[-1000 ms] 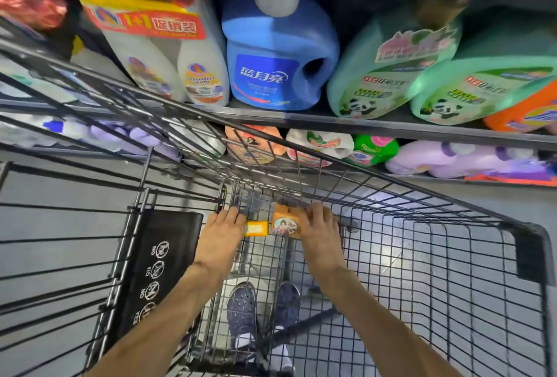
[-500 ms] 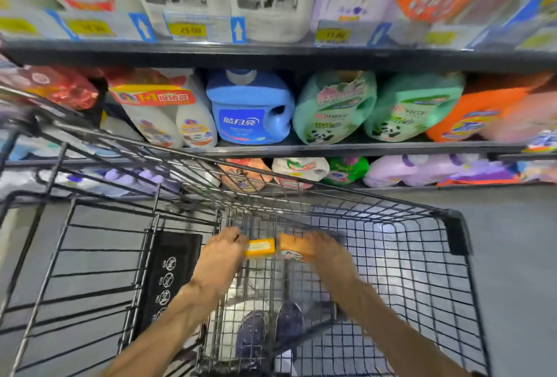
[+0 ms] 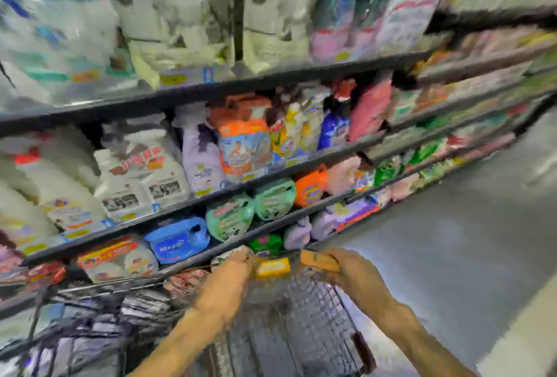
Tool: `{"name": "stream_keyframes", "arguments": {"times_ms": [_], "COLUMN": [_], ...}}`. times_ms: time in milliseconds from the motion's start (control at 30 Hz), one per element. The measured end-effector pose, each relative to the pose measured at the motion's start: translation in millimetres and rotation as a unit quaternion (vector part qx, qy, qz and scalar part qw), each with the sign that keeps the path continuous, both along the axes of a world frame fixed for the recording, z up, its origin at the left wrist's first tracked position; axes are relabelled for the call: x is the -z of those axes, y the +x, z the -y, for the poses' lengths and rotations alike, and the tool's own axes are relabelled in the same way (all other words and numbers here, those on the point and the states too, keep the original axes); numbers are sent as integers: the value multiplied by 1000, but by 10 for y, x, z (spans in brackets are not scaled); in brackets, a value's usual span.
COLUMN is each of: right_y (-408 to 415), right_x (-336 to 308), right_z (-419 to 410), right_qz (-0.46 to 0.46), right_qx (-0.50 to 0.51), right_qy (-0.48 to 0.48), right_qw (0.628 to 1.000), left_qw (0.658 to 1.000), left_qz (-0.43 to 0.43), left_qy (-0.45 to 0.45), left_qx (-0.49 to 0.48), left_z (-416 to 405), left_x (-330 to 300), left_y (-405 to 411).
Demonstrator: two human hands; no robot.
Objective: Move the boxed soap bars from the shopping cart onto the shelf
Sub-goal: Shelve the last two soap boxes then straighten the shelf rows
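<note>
Head view: hands (image 3: 352, 268) hold soap boxes (image 3: 272, 268) above cart rim (image 3: 355, 310).

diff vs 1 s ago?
Both hands have lifted out of the shopping cart: the left hand carries the yellow soap box, the right hand the orange soap box, toward the shelf. The grips are unchanged.
</note>
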State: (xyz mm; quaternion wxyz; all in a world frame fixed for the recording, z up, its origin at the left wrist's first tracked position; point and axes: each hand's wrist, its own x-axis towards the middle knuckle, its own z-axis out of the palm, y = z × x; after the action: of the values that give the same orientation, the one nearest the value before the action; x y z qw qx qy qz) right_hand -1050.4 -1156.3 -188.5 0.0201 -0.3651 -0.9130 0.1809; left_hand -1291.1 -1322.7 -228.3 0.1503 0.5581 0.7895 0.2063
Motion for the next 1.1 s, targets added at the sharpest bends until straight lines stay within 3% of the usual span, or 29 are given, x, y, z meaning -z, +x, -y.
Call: {"name": "stream_keyframes", "arguments": {"times_ms": [33, 200, 433, 533, 633, 767, 1100], "right_y": [175, 1126, 2548, 3194, 3816, 4527, 5570], "right_x": [-145, -755, -1710, -1895, -2051, -2241, -2462], "right_z": [-107, -466, -823, -1077, -1393, -1791, -2830], "right_qz": [-22, -36, -38, -46, -46, -42, -42], "right_qx": [57, 87, 159, 172, 192, 205, 245], "right_qy": [-22, 18, 44, 63, 68, 100, 118], "right_qw": [998, 995, 986, 982, 978, 973, 961], "left_qw": [999, 988, 944, 933, 914, 913, 899], "left_qz": [15, -39, -137, -127, -169, -171, -163], "left_qy": [15, 47, 114, 145, 157, 151, 165], "left_qx": [30, 139, 277, 303, 334, 340, 371], "left_z": [-135, -939, -1962, -2364, -2821, -3365, -4673], "left_x": [-142, -969, -1654, -1925, -2110, -2345, -2700], "left_y": [109, 793, 1877, 2504, 3102, 3749, 4754]}}
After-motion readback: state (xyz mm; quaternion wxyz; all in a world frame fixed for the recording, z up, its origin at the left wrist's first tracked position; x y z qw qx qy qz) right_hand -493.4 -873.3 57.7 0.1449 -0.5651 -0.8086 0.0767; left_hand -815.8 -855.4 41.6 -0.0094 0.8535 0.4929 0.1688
